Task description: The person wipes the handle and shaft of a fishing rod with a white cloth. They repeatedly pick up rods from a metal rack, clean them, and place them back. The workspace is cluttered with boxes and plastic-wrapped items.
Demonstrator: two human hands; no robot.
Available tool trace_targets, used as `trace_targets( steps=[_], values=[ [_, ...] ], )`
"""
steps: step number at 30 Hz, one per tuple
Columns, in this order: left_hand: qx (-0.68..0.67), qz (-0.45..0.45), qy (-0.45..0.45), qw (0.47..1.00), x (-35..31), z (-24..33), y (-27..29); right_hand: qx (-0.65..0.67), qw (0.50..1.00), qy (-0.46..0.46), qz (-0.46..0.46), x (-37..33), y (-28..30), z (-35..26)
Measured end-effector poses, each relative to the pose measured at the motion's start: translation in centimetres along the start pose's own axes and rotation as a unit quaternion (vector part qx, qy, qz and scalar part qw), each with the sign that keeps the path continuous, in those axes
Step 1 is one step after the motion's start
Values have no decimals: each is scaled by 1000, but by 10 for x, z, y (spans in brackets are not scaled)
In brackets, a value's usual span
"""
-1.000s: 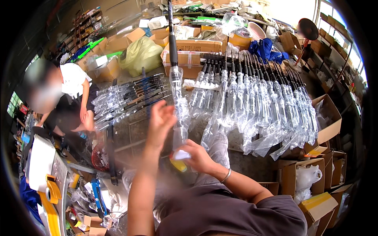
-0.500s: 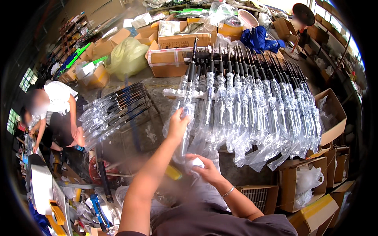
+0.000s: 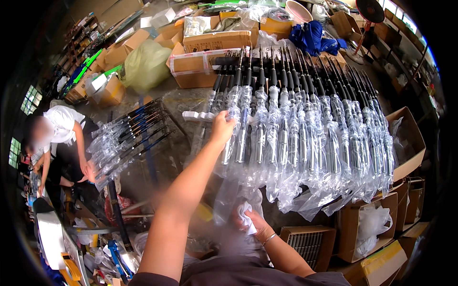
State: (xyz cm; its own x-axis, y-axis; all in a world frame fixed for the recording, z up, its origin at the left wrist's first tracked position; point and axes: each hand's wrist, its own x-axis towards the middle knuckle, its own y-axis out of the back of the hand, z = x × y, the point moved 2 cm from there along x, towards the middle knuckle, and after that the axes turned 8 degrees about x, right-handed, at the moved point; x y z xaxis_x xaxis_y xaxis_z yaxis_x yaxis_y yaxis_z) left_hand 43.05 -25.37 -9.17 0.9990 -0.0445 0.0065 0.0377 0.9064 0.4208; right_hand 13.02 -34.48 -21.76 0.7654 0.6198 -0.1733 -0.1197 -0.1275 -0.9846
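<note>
Clear plastic glints all along the row of rods [image 3: 284, 128] laid out in front of the person, each one sleeved at the near end, with its black grip pointing away. From where I stand, the left hand [image 3: 223, 126] has its fingers curled around a bagged rod [image 3: 233, 97] near the left end of that row, just beside its neighbours and close to a white foam strip [image 3: 196, 116]. The right hand [image 3: 254, 222] is down near the lap, fingers bunched around a crumpled white wad [image 3: 246, 218], cloth or paper, I can't tell which, and well apart from the rods.

I'd judge this to be the laying-down step: one wrapped rod being lined up with the rest. Whether its weight is fully on the support, I can't see past the plastic. To my eye, the next move calls for settling it level with the others, then loosening the left fingers without snagging the thin sleeve, whose loose end hangs toward the knees. Off to the left, a co-worker [image 3: 64, 131] in white leans beside a smaller rack of bagged rods [image 3: 138, 126].
</note>
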Motion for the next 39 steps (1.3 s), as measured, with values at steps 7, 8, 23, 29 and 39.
trace_targets(
  steps=[7,8,23,29,39],
  values=[
    [133,73,-52,987,1,-15,-4,34,999,4,-18,3,10,-2],
    [141,76,-61,985,4,-23,-4,34,999,-2,-14,4,10,-2],
    [143,33,-18,989,6,-20,-6,75,996,-14,-35,9,18,-3],
    [144,57,-1,988,10,-7,-9,102,994,-8,-50,6,22,-1],
    [155,54,-22,986,17,-14,-7,98,994,-11,-51,5,20,-3]
  ],
)
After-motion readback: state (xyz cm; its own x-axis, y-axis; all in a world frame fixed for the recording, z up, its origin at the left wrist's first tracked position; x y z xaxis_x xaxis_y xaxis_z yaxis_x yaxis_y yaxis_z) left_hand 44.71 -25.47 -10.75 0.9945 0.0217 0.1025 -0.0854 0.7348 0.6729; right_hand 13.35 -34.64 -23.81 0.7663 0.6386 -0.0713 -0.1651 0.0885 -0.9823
